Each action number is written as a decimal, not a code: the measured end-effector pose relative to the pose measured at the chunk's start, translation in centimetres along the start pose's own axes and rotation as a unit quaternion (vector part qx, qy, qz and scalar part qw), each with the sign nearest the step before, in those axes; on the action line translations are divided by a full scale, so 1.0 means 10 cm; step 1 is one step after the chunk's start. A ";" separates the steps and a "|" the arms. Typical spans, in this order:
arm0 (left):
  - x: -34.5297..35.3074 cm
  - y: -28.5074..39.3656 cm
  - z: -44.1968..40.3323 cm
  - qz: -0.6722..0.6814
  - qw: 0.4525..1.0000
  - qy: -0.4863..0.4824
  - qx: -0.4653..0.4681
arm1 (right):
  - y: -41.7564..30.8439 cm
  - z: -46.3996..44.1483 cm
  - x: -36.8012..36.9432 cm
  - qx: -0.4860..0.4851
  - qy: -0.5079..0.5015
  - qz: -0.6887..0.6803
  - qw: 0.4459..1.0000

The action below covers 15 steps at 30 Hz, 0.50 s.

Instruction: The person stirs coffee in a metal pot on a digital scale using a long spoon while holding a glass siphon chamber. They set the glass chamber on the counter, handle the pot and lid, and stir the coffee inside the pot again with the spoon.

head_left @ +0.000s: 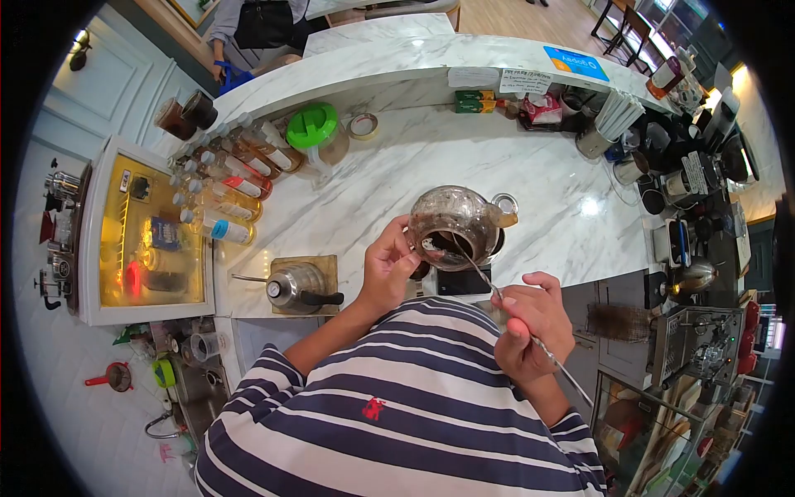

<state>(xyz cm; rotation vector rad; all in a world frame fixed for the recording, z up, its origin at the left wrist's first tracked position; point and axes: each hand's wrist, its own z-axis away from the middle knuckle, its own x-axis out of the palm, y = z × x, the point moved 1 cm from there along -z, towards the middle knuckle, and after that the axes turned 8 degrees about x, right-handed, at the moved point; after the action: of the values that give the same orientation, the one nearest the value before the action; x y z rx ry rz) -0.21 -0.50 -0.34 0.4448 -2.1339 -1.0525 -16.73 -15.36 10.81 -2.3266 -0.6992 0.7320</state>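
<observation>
My left hand grips the side of a round glass teapot, its fingers closed at the left edge. The teapot's mouth faces me, with dark liquid and dark bits inside. My right hand holds a long twisted bar spoon between its fingers, and the spoon's lower end goes into the teapot. Under the teapot, a dark flat device shows partly at the counter's edge. A small round metal-rimmed item sits just behind the spout.
Left of me, a steel gooseneck kettle stands on a wooden board. Bottles line the left side near a green-lidded jug and a tape roll. A straw holder stands right. Beyond the raised ledge is another person's sleeve.
</observation>
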 end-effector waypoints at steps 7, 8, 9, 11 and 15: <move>-0.03 -0.02 0.01 -0.006 1.000 0.000 -0.007 | 0.02 0.00 0.06 0.002 -0.010 0.008 1.000; -0.03 -0.02 0.01 -0.006 1.000 -0.002 -0.006 | 0.02 0.01 0.06 0.003 -0.009 0.005 1.000; -0.02 -0.01 0.00 -0.006 1.000 -0.005 -0.005 | 0.03 0.01 0.06 0.003 -0.008 0.002 1.000; -0.03 0.00 0.00 -0.009 1.000 -0.008 -0.002 | 0.03 0.01 0.08 0.005 -0.007 -0.006 1.000; -0.03 -0.01 -0.01 -0.014 1.000 -0.014 0.004 | 0.04 0.03 0.09 0.009 -0.008 -0.018 1.000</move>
<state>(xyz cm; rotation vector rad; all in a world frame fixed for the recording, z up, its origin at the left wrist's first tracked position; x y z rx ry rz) 0.10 -0.41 -0.51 0.4671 -2.1631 -1.0732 -16.19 -14.95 10.08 -2.2873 -0.7372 0.7380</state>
